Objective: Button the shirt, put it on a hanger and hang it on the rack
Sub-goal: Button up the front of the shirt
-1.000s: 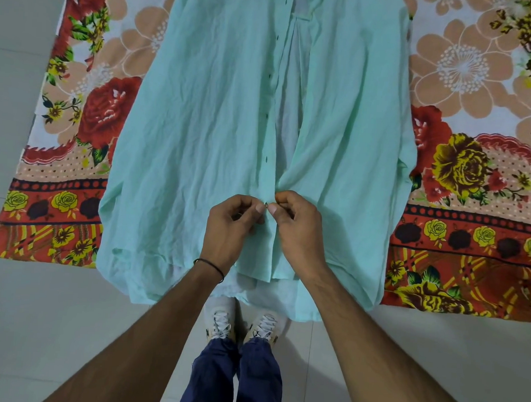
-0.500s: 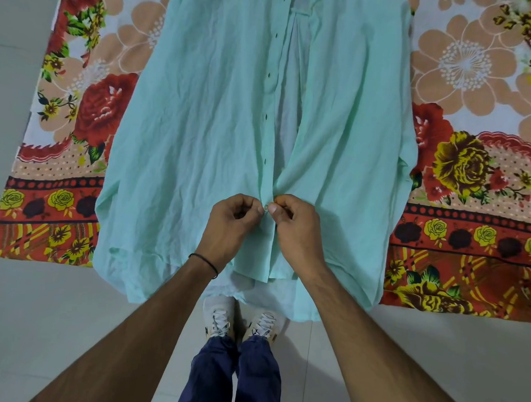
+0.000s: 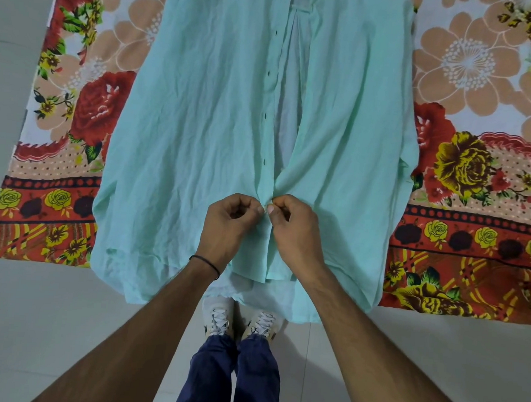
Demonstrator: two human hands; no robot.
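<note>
On a floral bedsheet (image 3: 469,98) over pale floor tiles (image 3: 32,326), the mint shirt (image 3: 201,119) lies; at 6 o'clock the left hand (image 3: 228,229) and right hand (image 3: 296,230) each pinch closed on its front edges.

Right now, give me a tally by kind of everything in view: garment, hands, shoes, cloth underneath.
Mint-green shirt: 1
Hands pinching the placket, left hand and right hand: 2
Floral bedsheet: 1
White shoes, one at, one at: 2
Black wristband: 1
Total: 7
</note>
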